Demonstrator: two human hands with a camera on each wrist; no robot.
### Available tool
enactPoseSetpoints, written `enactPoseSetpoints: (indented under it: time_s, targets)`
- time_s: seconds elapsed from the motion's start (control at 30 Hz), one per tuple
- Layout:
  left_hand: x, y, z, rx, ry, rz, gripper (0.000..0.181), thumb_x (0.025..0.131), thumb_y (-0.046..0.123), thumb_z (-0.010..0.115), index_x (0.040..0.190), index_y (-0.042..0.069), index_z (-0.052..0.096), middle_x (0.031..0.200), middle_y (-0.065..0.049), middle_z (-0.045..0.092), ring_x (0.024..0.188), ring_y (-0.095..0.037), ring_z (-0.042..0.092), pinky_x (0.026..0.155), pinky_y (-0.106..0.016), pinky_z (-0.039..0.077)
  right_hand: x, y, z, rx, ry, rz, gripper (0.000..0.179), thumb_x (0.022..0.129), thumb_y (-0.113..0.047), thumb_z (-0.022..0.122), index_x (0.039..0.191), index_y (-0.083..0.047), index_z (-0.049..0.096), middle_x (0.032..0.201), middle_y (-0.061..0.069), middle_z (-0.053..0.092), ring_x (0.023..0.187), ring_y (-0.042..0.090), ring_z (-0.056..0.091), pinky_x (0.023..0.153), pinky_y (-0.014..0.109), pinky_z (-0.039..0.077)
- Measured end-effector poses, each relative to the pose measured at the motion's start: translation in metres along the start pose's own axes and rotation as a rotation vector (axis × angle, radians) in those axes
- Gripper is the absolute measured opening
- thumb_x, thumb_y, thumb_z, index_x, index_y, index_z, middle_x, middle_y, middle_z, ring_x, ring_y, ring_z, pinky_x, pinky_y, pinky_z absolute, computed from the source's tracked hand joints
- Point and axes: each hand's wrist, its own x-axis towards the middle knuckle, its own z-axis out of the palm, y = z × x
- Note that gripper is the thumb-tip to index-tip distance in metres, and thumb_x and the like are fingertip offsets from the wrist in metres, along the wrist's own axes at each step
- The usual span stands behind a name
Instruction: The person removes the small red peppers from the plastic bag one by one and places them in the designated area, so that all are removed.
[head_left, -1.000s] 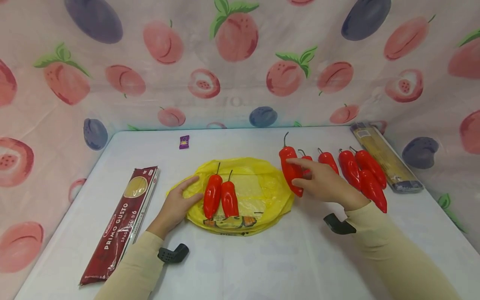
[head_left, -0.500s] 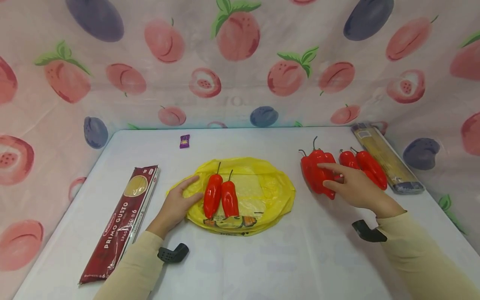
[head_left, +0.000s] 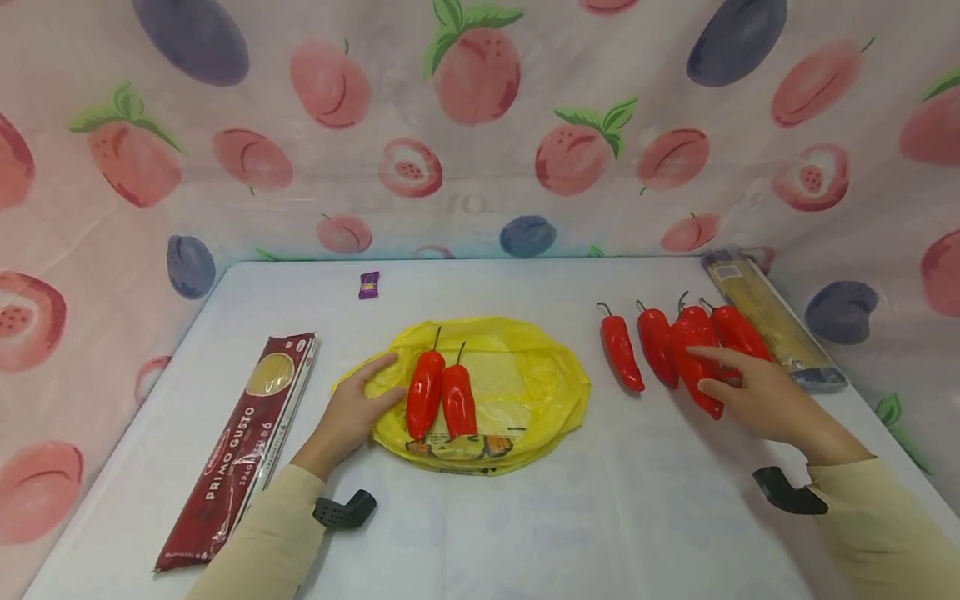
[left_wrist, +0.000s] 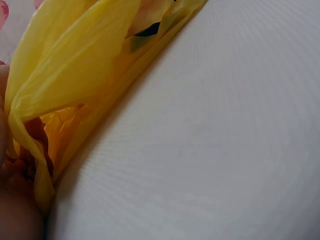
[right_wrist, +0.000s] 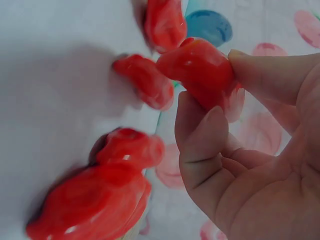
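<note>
My right hand (head_left: 772, 406) pinches a red chili pepper (head_left: 693, 367) between thumb and fingers, held above the row of peppers at the right. In the right wrist view the pepper (right_wrist: 205, 67) is raised over the white table with the fingertips around it. Left of it lie two more red peppers (head_left: 621, 354), and others (head_left: 738, 332) are partly hidden behind it. My left hand (head_left: 356, 412) holds the left rim of a yellow plastic bag (head_left: 555, 375), spread open on the table. Two red peppers (head_left: 425, 396) rest in the bag. Folds of the bag (left_wrist: 75, 60) partly cover the left fingers.
A dark red spaghetti pack (head_left: 243, 450) lies at the left, beside the left forearm. At the back right is a clear pack of pasta (head_left: 772, 321). A small purple wrapped sweet (head_left: 368, 285) sits near the table's back edge.
My right hand has moved right with the pepper, from beside the bag to over the other peppers. The left hand and the bag have stayed in place.
</note>
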Motion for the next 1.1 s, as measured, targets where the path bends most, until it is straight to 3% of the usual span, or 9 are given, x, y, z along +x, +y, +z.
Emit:
enactPoseSetpoints:
  time_s: [0.2, 0.43, 0.67, 1.1]
  targets:
    - [-0.001, -0.001, 0.001, -0.019, 0.001, 0.000, 0.062, 0.096, 0.033, 0.067, 0.152, 0.024, 0.043, 0.161, -0.006, 0.028, 0.144, -0.030, 0.030, 0.105, -0.042, 0.044, -0.006, 0.012, -0.001, -0.033, 0.003, 0.020, 0.064, 0.094, -0.023, 0.069, 0.148, 0.000, 0.044, 0.127, 0.036, 0.049, 0.114, 0.056, 0.041, 0.069, 0.050, 0.060]
    - [-0.001, -0.003, 0.004, -0.010, 0.007, -0.002, 0.062, 0.095, 0.032, 0.068, 0.152, 0.025, 0.044, 0.161, -0.005, 0.028, 0.146, -0.030, 0.027, 0.109, -0.044, 0.041, -0.010, 0.018, 0.001, -0.041, -0.019, 0.078, 0.068, 0.093, -0.025, 0.070, 0.149, 0.000, 0.041, 0.124, 0.037, 0.049, 0.113, 0.057, 0.039, 0.067, 0.047, 0.060]
    - [0.001, -0.003, 0.004, 0.011, 0.004, 0.021, 0.062, 0.095, 0.035, 0.068, 0.152, 0.026, 0.044, 0.161, -0.005, 0.030, 0.147, -0.030, 0.025, 0.113, -0.047, 0.035, -0.010, 0.025, 0.003, -0.056, -0.030, 0.090, 0.070, 0.092, -0.023, 0.072, 0.148, 0.003, 0.040, 0.125, 0.041, 0.048, 0.113, 0.060, 0.041, 0.068, 0.051, 0.059]
    - [0.001, -0.003, 0.001, 0.009, 0.002, 0.014, 0.063, 0.095, 0.037, 0.068, 0.152, 0.026, 0.044, 0.161, -0.005, 0.029, 0.147, -0.030, 0.025, 0.111, -0.047, 0.037, -0.006, 0.025, 0.011, -0.050, -0.042, 0.120, 0.070, 0.091, -0.023, 0.073, 0.147, 0.005, 0.041, 0.122, 0.040, 0.051, 0.111, 0.058, 0.046, 0.072, 0.053, 0.059]
